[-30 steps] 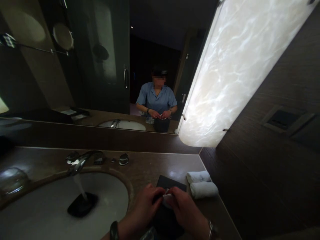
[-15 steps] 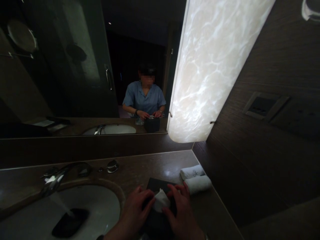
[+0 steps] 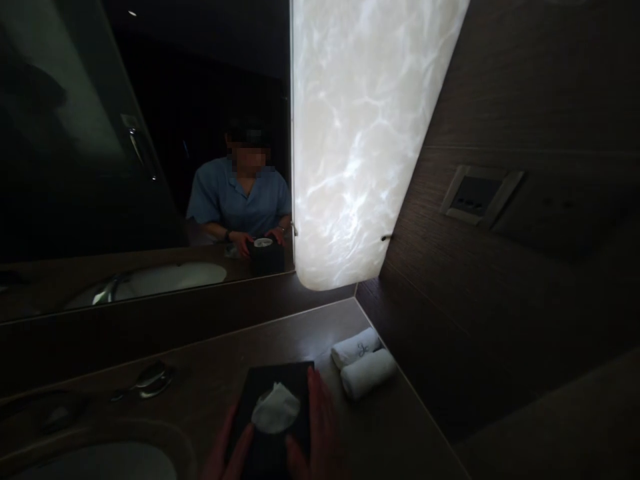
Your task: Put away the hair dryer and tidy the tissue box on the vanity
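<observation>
A black tissue box (image 3: 260, 400) stands on the brown counter (image 3: 210, 373) near the bottom middle, with a white tissue (image 3: 275, 408) sticking out of its top. My left hand (image 3: 227, 450) lies against the box's left side, fingers partly visible and dim. My right hand (image 3: 317, 427) lies along the box's right side, fingers stretched toward the far edge. Both hands clasp the box between them. The wrists are cut off by the frame's bottom edge.
Two rolled white towels (image 3: 363, 363) lie to the right of the box by the dark wall. A sink basin (image 3: 100, 463) and tap handle (image 3: 150, 380) are at lower left. A mirror (image 3: 125, 167), a lit panel (image 3: 360, 133) and a wall socket plate (image 3: 475, 197) are behind.
The view has swung right and the sink has slid off to the left. My hands left the tissue and moved apart onto the box's two sides.
</observation>
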The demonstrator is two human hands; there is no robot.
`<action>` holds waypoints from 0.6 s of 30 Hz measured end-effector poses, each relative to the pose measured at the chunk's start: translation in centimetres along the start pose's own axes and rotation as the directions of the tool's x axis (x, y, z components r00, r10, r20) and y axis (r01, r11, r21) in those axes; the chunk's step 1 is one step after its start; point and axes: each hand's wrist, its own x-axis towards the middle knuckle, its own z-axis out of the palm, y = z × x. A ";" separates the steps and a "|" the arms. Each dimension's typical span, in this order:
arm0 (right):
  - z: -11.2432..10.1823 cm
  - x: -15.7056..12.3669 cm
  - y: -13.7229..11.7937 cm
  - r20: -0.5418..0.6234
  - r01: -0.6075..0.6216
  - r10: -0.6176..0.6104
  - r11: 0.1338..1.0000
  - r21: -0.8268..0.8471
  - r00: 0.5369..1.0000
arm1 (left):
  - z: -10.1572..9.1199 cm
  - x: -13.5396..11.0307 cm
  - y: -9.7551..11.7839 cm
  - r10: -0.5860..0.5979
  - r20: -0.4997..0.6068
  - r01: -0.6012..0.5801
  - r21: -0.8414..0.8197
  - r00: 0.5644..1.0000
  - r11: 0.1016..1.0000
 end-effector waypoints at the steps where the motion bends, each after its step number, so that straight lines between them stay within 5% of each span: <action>1: -0.5 1.6 0.2 0.020 -0.012 0.011 1.000 0.017 1.000 | 0.5 1.5 1.2 -0.032 0.000 0.032 -0.008 0.999 0.999; 5: -5.1 4.9 4.2 0.180 -0.046 0.050 0.999 -0.028 0.982 | 1.9 7.7 5.4 -0.174 0.013 0.174 -0.027 0.985 0.984; 9: -9.8 2.4 11.3 0.262 -0.069 0.167 0.935 -0.347 0.950 | 3.1 11.2 6.4 -0.224 0.044 0.227 -0.098 0.974 0.969; 13: -9.8 1.3 15.3 0.267 -0.053 0.220 0.855 -0.517 0.938 | 4.7 12.3 6.8 -0.204 0.010 0.204 -0.106 0.979 0.973; 18: -8.0 4.7 14.6 0.266 -0.104 0.273 0.852 -0.514 0.925 | 6.2 13.7 7.4 -0.187 -0.035 0.182 -0.116 0.982 0.976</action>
